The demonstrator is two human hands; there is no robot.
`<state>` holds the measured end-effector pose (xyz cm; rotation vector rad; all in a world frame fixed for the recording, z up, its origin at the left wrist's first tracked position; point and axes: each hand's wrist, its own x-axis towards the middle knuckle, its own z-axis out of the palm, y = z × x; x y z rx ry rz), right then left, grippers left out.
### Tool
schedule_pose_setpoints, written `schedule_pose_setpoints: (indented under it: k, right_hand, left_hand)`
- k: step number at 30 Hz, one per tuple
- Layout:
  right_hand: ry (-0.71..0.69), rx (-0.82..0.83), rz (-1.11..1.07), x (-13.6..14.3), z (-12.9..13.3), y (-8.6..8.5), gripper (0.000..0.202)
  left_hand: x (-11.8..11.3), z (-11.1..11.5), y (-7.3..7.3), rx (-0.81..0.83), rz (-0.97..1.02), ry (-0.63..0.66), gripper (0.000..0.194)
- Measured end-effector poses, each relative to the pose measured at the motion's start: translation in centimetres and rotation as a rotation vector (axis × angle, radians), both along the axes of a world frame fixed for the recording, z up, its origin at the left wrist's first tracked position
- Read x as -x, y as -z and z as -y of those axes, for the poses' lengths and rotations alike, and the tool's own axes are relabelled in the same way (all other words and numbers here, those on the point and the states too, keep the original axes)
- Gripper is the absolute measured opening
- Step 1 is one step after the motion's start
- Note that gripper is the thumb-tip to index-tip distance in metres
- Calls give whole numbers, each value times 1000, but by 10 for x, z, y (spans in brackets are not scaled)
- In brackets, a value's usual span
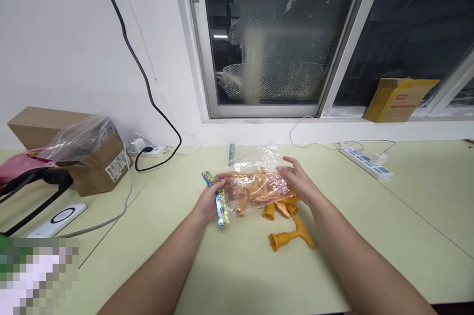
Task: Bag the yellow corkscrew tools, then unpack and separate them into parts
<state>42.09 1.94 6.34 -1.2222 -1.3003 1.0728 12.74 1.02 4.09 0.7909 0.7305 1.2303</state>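
Observation:
A clear plastic bag (255, 184) with orange pieces in it lies between my two hands. My left hand (208, 204) is closed at its left edge, thumb on top. Under that thumb runs a narrow, colourful patterned strip (222, 211); whether it is part of the bag, I cannot tell. My right hand (301, 181) grips the bag's right side, one finger sticking out past it. An orange plastic T-shaped handle with a flared, cup-like end (289, 237) rests on the table just below. More orange pieces (269, 212) show beneath the bag, partly covered.
Behind the bag is another patterned strip (231, 154). To the left stand an open cardboard box (99, 169) with clear plastic and a white charging pad (59, 218). Power strips (366, 163) with cables lie near the wall. A yellow carton (400, 102) stands on the sill.

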Motion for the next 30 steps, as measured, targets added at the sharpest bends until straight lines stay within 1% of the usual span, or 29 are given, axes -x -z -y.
schedule_pose_setpoints:
  k: [1,2,3,5,7,8,9,10,12,14,16,17,18,20,21,23,25,26,28,30]
  right_hand:
    - [-81,66,-58,-3,-2,1,70]
    - [-138,87,-85,-4,-4,1,71]
    - [-162,76,-84,-6,-7,2,71]
    - [-132,25,-41,-9,-16,3,71]
    - [-57,-13,-7,-14,-30,6,68]
    - [-25,-27,-4,-16,-39,8,66]
    - [-7,-39,-5,-19,-49,10,64]
    - [-1,-53,-6,-23,-59,12,62]
    - [-26,-88,13,-29,-81,15,54]
    - [-83,-118,82,-36,-105,17,41]
    - [-128,-137,191,-43,-129,22,26]
    - [-130,-147,254,-47,-141,26,23]
    - [-121,-160,316,-49,-153,32,24]
    - [-90,-181,420,-54,-174,46,33]
    - [-72,-184,459,-55,-183,54,38]
    - [-47,-184,516,-57,-197,70,42]
    - [-46,-221,577,-58,-207,83,41]
    - [-56,-257,604,-59,-211,87,42]
    - [-79,-321,640,-63,-216,93,45]
    - [-80,-344,657,-67,-216,93,46]
  left_hand:
    - [1,-3,1,-26,-47,-1,47]
    - [2,-7,2,-59,-94,-17,57]
    - [2,-11,3,-96,-136,-45,68]
    - [1,-23,6,-172,-195,-120,84]
    - [1,-38,11,-222,-222,-180,91]
    - [2,-47,14,-237,-229,-202,89]
    - [3,-56,17,-250,-241,-219,83]
    - [4,-66,19,-268,-263,-238,72]
    - [6,-88,23,-324,-370,-261,49]
    - [7,-112,26,-382,-509,-252,37]
    - [7,-137,29,-398,-592,-210,36]
    - [6,-149,31,-403,-618,-193,38]
    - [6,-161,34,-408,-632,-188,41]
    - [6,-183,40,-443,-691,-194,47]
    - [6,-193,43,-476,-757,-199,49]
    - [8,-210,49,-568,-960,-214,51]
    - [10,-224,54,-662,-1178,-236,49]
    - [12,-230,56,-685,-1254,-246,46]
    - [14,-237,60,-686,-1353,-261,41]
    - [16,-240,61,-671,-1403,-299,40]
